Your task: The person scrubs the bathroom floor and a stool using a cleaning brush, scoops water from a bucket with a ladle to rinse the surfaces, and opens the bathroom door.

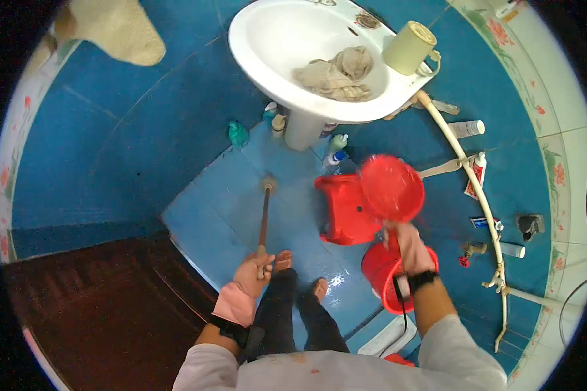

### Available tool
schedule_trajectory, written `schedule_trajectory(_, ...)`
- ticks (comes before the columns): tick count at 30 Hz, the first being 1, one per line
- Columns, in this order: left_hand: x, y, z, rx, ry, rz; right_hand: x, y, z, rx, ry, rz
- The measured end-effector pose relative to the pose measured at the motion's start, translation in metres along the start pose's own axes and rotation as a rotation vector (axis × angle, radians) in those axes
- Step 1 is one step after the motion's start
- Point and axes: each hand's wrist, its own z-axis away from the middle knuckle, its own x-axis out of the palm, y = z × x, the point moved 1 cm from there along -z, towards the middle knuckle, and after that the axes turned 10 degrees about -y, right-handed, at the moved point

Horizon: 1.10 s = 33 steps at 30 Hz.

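My left hand (246,277) is closed around the handle of a long-handled brush (264,221), whose round head rests on the blue tiled floor. My right hand (407,242) grips the handle of a red dipper (391,188), which appears to hold water and is slightly blurred. Behind the dipper, partly hidden, is a red plastic stool (346,210). A red bucket (379,268) stands below my right hand and wrist, which cover part of it.
A white pedestal sink (267,58) holds a wet cloth (339,75), with a cream mug (408,49) on its rim. Several bottles, including a green one (338,142), stand near its base. A pipe (466,163) with tubes tucked behind it runs along the right wall. A brown door (111,313) is left.
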Motion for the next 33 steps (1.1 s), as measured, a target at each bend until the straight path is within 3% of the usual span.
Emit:
schedule_trajectory(1,-0.001,-0.001,0.001,0.016,-0.012,-0.007,0.008,-0.038,-0.005,-0.167,0.081,0.253)
schedule_trajectory(3,-0.001,-0.001,0.01,0.066,-0.022,-0.018,0.013,-0.079,-0.036,-0.114,0.106,0.179)
schedule_trajectory(4,-0.004,-0.003,0.016,0.084,-0.057,-0.069,0.009,-0.057,-0.076,-0.255,0.073,-0.005)
schedule_trajectory(5,-0.007,-0.01,0.026,0.104,-0.087,-0.12,0.008,-0.057,-0.097,-0.063,-0.03,-0.576)
schedule_trajectory(8,-0.007,-0.029,0.041,0.122,-0.089,-0.138,0.013,-0.073,-0.117,0.071,0.017,-0.901)
schedule_trajectory(13,-0.037,-0.068,0.023,0.136,-0.046,-0.075,0.01,-0.058,-0.114,-0.053,-0.057,-0.852)
schedule_trajectory(17,-0.05,-0.097,0.026,0.139,-0.006,-0.077,0.021,-0.03,-0.055,-0.12,-0.019,-0.852)
schedule_trajectory(18,-0.048,-0.079,0.01,0.121,0.012,-0.106,0.014,-0.008,-0.076,-0.065,0.042,-0.849)
schedule_trajectory(19,-0.049,-0.09,0.016,0.132,0.013,-0.087,0.017,0.014,-0.061,-0.069,-0.034,-0.864)
schedule_trajectory(20,-0.052,-0.095,0.018,0.141,0.012,-0.071,0.021,0.033,-0.044,-0.074,-0.108,-0.88)
schedule_trajectory(22,-0.06,-0.108,0.021,0.152,0.017,-0.046,0.039,0.048,0.011,0.001,-0.043,-0.788)
schedule_trajectory(24,-0.069,-0.122,0.025,0.153,0.024,-0.026,0.046,0.11,0.05,0.071,-0.083,-0.78)
schedule_trajectory(25,-0.071,-0.098,0.008,0.128,0.017,-0.065,0.059,0.106,0.06,0.087,-0.059,-0.847)
schedule_trajectory(29,-0.079,-0.114,0.023,0.131,0.052,-0.079,0.071,0.166,0.124,0.287,-0.083,-0.969)
schedule_trajectory(33,-0.08,-0.102,0.018,0.143,0.107,-0.127,0.082,0.194,0.147,0.368,-0.048,-0.831)
